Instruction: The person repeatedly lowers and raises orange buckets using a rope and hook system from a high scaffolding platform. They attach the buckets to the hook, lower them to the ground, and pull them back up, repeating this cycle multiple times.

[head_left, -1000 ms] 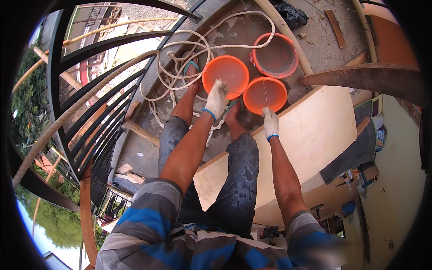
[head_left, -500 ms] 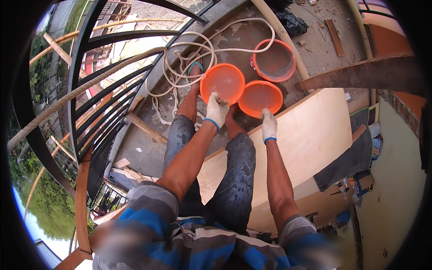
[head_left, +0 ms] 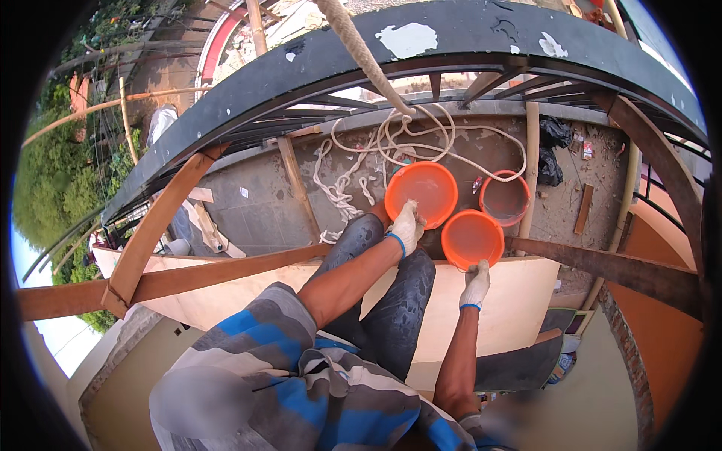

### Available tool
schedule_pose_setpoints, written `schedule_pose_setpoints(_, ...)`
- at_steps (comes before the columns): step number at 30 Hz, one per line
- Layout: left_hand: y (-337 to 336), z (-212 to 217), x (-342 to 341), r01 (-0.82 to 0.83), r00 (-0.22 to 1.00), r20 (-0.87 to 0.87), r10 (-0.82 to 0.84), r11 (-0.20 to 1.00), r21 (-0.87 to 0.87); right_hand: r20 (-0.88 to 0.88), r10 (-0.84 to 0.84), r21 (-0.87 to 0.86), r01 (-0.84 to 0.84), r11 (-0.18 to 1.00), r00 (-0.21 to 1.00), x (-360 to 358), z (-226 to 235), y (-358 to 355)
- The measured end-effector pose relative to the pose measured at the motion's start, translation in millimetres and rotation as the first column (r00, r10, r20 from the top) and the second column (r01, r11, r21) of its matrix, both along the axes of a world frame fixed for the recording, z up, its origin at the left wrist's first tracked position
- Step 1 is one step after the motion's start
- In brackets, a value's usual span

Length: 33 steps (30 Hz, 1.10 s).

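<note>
Looking down from the head camera, a person in a blue-and-grey striped shirt (head_left: 301,376) stretches both gloved hands toward three orange tubs on a dusty concrete floor (head_left: 256,203).

Left hand (head_left: 408,225): white work glove with a blue cuff, its grip clenched on the near rim of the larger orange basin (head_left: 421,192). The basin sits open side up, directly beyond the fingers.

Right hand (head_left: 475,284): same kind of glove, its grip at the near rim of the smaller orange basin (head_left: 472,239). The fingers appear to curl over the rim, though the edge of the board hides the exact contact. This basin lies just to the right of and nearer than the larger one, their rims touching or nearly so.

Beyond the right-hand grip and slightly to its right stands an orange bucket (head_left: 505,199) with a grey, soiled inside. Beyond the left-hand grip, a pale rope (head_left: 361,161) lies in loose loops on the floor, one strand rising toward the top edge of the picture.

Below both grips, a pale plywood board (head_left: 519,301) runs across the view. A curved dark metal railing (head_left: 451,37) arches above the scene, and the person's legs in dark patterned trousers (head_left: 398,308) extend between the two forearms.
</note>
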<state>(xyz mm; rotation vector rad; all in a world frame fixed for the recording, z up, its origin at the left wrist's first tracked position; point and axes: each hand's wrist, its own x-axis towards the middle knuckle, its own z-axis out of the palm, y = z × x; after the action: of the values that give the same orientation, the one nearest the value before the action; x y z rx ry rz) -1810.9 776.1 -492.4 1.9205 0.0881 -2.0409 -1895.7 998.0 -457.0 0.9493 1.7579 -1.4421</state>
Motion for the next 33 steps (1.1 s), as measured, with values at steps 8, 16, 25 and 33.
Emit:
schedule_pose_setpoints(8, -24.0, 91.8, 40.9, 0.082, 0.996, -0.026, -0.083, 0.996, -0.027, -0.052, 0.360, -0.006, -0.361, 0.932, 0.931, -50.4, 79.8, -3.3)
schedule_pose_setpoints(16, -36.8, 204.6, 99.9, 0.087, 0.996, 0.045, -0.080, 0.982, -0.167, -0.084, 0.773, 0.082, -0.768, 0.635, 0.629, -110.6, 120.5, -13.0)
schedule_pose_setpoints(25, 5.3, 358.0, 193.7, -0.008, 0.962, 0.254, 0.096, 0.945, -0.328, -0.148, 0.988, 0.275, -0.958, 0.084, 0.044, -144.9, 203.7, -100.0)
schedule_pose_setpoints(33, 96.1, 463.5, 264.9, -0.174, 0.881, 0.358, 0.310, 0.915, -0.365, -0.141, 0.905, 0.321, -0.884, -0.342, -0.401, -115.1, 268.5, -174.8)
